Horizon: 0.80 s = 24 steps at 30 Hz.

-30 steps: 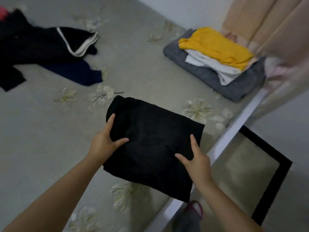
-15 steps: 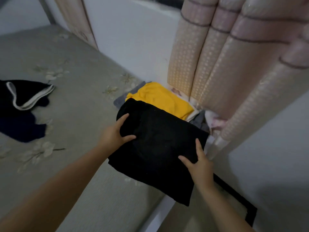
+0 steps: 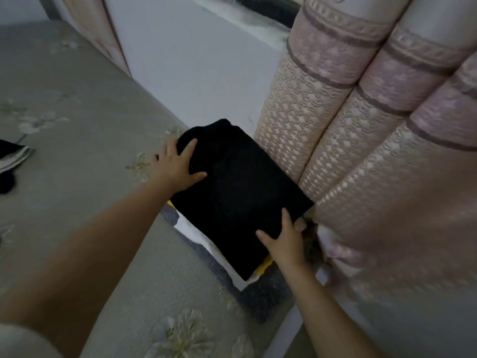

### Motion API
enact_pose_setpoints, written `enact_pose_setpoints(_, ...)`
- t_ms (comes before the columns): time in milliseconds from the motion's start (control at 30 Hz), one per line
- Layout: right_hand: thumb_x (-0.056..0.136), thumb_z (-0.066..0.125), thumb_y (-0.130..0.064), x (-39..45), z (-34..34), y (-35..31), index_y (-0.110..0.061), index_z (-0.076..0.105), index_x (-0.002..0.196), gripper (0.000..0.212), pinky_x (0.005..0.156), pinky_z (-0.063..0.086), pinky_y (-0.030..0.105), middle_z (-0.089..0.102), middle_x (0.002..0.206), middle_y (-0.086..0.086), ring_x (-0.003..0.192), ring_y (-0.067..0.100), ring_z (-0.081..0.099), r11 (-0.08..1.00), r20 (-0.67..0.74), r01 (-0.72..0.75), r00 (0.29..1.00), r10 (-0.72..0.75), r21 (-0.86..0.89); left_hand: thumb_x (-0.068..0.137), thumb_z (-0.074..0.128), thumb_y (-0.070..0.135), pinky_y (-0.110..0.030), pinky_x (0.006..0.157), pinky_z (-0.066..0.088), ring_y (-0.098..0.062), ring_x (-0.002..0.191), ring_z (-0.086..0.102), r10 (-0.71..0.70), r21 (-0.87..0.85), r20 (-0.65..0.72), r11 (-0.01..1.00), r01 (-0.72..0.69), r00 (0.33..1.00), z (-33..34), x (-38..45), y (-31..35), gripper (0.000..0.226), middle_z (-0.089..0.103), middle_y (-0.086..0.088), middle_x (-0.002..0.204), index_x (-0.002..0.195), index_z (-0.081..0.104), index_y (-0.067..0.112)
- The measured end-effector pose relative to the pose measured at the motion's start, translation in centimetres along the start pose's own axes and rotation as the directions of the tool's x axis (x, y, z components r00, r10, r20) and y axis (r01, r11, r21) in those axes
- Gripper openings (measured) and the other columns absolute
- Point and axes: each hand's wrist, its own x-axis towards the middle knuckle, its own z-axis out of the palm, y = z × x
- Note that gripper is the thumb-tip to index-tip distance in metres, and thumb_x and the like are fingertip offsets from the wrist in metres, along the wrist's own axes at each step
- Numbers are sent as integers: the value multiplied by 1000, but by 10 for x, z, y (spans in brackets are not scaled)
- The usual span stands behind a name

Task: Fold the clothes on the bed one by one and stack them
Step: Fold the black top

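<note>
Head view: one folded black garment (image 3: 240, 192) is lying on top of a stack at the far corner of the bed (image 3: 77, 156), and two hands are gripping it. Under it three more layers are showing only as edges: a strip of yellow garment (image 3: 264, 266), a white garment (image 3: 191, 229) and a grey garment (image 3: 258, 293) at the bottom. One more dark piece with a pale striped band (image 3: 13, 157) is lying loose well apart at the left edge, partly cut off by the frame.

The left hand (image 3: 178, 167) is lying on the far left corner of the black garment, thumb spread across its top, fingers apart and curling over its edge. The right hand (image 3: 286, 241) is pinching the near right edge, thumb and forefinger on top, the remaining fingers tucked beneath the cloth.

A patterned pink curtain (image 3: 361, 140) is hanging in thick folds just beside the stack on the right, touching or nearly touching the black garment's right edge; a pale wall (image 3: 193, 73) is standing behind. Both bare forearms are crossing the bedsheet, a grey-green cover with pale flower prints, and the left one is hiding part of it.

The black garment is looking flat and roughly rectangular, plain, turned at an angle to the bed's edge, its folds too dark to make out.
</note>
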Motion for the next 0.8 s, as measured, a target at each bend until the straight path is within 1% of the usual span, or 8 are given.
enact_pose_setpoints(67,88,52,-46,11,19,16,-21,6,147,78,105,31,35,4,152,17,139,31,15,975,136,-76,985,106,-208,88,39,58,-49,111,10,-28,141,1,6,42,131,999,-11,991,46,-10,0,72,-2,-7,155,146,4,34)
enact_pose_setpoints(167,90,38,-54,20,37,34,-25,9,147,70,109,24,42,-9,154,10,141,30,1,929,146,-22,986,81,-369,92,30,56,-49,114,6,-24,142,-7,22,85,337,995,-53,941,111,-43,0,65,-8,-1,155,145,0,35)
enact_pose_setpoints(233,92,33,-54,25,37,37,-25,11,147,66,111,18,44,-8,154,8,142,29,-4,890,130,45,991,16,-454,93,30,53,-48,114,7,-23,142,-9,11,92,349,995,-46,937,130,-58,-2,65,-9,0,155,145,-3,32)
enact_pose_setpoints(333,93,31,-52,38,32,32,-22,17,146,62,113,10,44,-2,155,8,142,26,-4,811,117,156,987,-109,-564,96,27,49,-46,113,3,-22,142,-12,-9,55,322,998,-10,947,129,-62,-4,60,-10,1,155,146,-1,32)
enact_pose_setpoints(433,95,32,-49,48,31,14,-20,18,146,60,113,9,41,4,155,7,142,24,-1,737,238,326,945,-226,-592,97,26,46,-46,113,3,-23,142,-10,-85,39,258,996,77,962,113,-67,-8,55,-6,0,156,146,6,32)
enact_pose_setpoints(533,95,37,-45,51,42,-18,-21,17,146,60,113,13,42,10,154,5,142,23,5,641,422,530,844,-331,-555,97,31,41,-45,113,7,-23,143,-5,-316,40,129,949,314,940,90,-83,-26,54,-2,-2,156,146,12,29)
enact_pose_setpoints(667,94,39,-42,36,72,-76,-22,18,145,59,112,14,41,12,154,4,142,23,8,486,593,743,664,-455,-460,98,30,39,-42,113,6,-23,143,-4,-586,67,21,809,584,810,50,-133,-63,52,-1,-2,156,145,16,25)
enact_pose_setpoints(800,92,42,-44,-7,104,-137,-17,25,143,59,112,13,42,18,152,5,140,24,12,336,651,872,489,-581,-356,98,28,40,-42,114,6,-24,143,-3,-724,37,-72,685,728,685,5,-202,-98,51,1,-3,156,145,17,26)
